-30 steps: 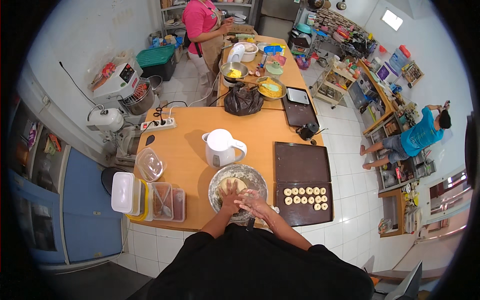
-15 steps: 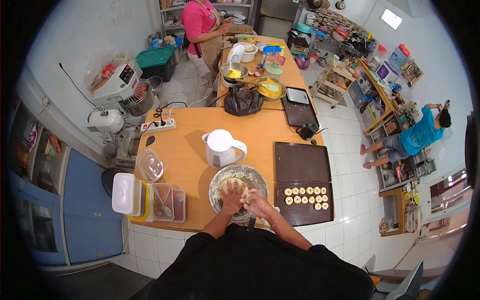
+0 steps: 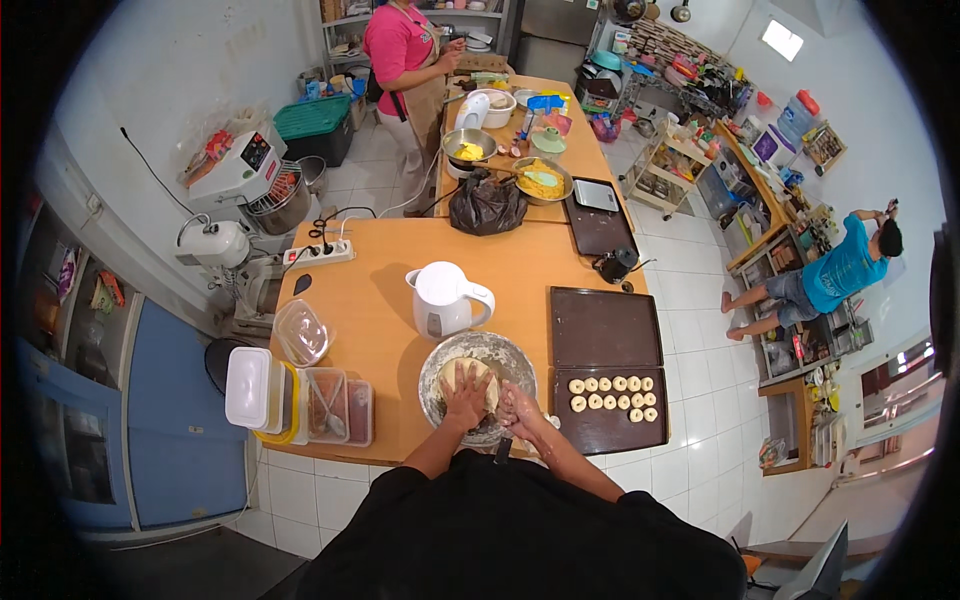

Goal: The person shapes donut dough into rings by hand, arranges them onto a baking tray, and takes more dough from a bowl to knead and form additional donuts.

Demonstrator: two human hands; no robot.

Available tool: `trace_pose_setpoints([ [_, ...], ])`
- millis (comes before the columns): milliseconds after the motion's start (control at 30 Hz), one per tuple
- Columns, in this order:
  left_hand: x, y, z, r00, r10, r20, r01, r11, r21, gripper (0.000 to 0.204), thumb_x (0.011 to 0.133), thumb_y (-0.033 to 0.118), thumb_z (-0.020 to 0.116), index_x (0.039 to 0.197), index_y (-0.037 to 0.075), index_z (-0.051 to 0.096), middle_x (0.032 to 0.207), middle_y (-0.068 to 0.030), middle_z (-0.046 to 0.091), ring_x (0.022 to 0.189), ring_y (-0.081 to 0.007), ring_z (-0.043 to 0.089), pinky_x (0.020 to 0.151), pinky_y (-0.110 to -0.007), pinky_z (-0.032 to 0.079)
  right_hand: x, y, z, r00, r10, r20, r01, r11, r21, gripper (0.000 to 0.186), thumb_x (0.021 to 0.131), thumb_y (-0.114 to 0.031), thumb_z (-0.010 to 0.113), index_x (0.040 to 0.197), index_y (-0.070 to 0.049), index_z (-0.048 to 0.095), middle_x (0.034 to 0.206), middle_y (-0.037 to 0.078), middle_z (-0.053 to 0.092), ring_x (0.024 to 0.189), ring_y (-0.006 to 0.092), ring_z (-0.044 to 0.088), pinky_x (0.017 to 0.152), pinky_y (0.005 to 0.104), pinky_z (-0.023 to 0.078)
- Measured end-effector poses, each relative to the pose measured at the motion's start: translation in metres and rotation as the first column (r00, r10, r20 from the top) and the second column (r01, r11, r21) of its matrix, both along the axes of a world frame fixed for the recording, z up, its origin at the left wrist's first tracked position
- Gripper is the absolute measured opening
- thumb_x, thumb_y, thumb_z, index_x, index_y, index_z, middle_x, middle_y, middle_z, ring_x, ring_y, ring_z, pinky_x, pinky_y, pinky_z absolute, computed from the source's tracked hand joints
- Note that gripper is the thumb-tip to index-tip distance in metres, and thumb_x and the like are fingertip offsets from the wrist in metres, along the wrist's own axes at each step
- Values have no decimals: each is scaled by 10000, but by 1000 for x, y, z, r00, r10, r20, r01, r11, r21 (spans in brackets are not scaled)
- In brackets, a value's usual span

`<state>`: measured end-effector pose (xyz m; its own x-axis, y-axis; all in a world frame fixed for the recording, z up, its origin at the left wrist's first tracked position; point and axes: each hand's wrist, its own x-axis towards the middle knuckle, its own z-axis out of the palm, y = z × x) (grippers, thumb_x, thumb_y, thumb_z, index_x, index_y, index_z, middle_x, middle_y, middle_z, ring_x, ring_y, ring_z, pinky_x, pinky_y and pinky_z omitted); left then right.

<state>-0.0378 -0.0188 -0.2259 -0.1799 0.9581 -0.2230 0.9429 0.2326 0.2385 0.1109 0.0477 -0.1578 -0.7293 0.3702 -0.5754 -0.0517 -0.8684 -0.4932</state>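
Note:
A pale ball of dough (image 3: 455, 376) lies in a floury metal mixing bowl (image 3: 432, 408) at the table's near edge. My left hand (image 3: 464, 402) presses flat on the dough with its fingers spread. At the bowl's right side my right hand (image 3: 519, 409) is closed, fingers curled in beside the dough. Whether it grips dough or the rim is hidden. To the right, a dark baking tray (image 3: 600, 435) bears several small ring-shaped dough pieces (image 3: 605, 384).
A white electric kettle (image 3: 440, 300) stands just beyond the bowl. Stacked plastic containers (image 3: 255, 390) are at the left, a second dark tray (image 3: 605, 325) at the right. A black plastic bag (image 3: 487, 203) lies farther back. Two other people are in the room.
My right hand has shifted slightly right and down, toward the bowl's right side. My left hand stays on the dough, which shows more on its right.

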Motion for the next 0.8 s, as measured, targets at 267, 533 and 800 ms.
trace_pose_setpoints([
  [267,-10,-5,-9,993,-44,110,37,997,69,1030,756,597,663,1576,327,99,1628,-176,105,1480,-485,-67,1038,-813,9,-22,-20,45,985,-13,172,0,997,73,225,1012,-272,561,1145,-98,611,701,-47,500,608,87,491,539,238,411],
  [533,-30,3,-13,896,-159,414,-1,933,360,806,771,395,769,1441,108,425,1454,-231,449,1385,-474,332,1112,-636,253,-5,-10,9,997,74,-13,-70,979,193,413,1022,-218,533,1396,-59,461,725,-32,500,570,59,448,484,219,362],
  [800,-6,5,58,-613,80,786,-332,876,-349,518,1002,562,418,1193,126,620,1156,-65,659,1082,-239,618,949,-367,487,-35,-26,75,987,-156,28,17,281,960,412,992,-167,483,1365,4,452,1246,159,551,1087,232,575,954,404,456],
])
